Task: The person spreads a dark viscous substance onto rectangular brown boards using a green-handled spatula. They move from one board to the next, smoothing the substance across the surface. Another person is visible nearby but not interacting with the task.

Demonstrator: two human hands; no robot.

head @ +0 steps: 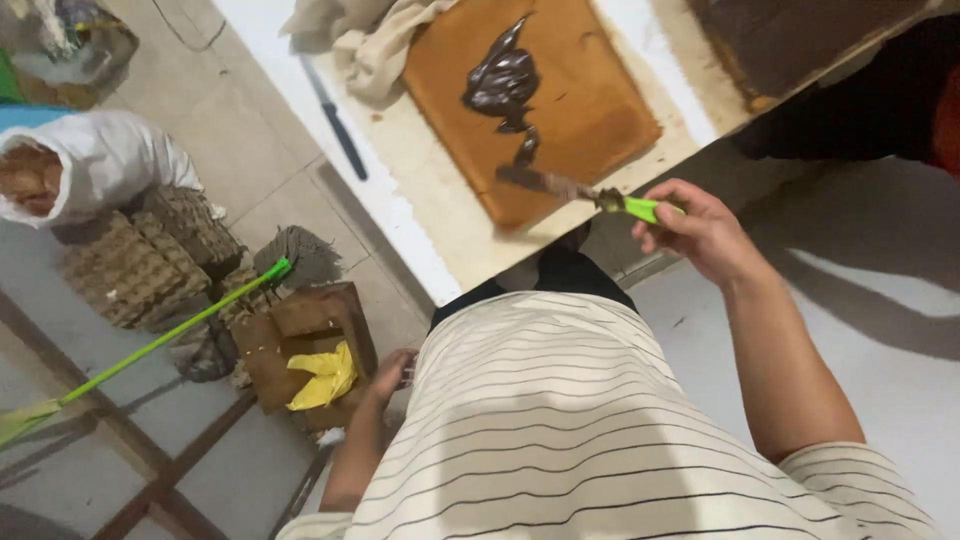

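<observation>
Green-handled knife in right hand touches brown cake ahead.

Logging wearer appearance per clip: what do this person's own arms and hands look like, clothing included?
Both forearms are bare. The right hand and left hand show no gloves, rings or watch. Short sleeves of a cream shirt with thin dark horizontal stripes.

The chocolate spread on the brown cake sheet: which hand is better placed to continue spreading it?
Right. The right hand holds the green-handled knife with its blade on the cake sheet near the chocolate spread. The left hand hangs low beside the striped shirt.
</observation>
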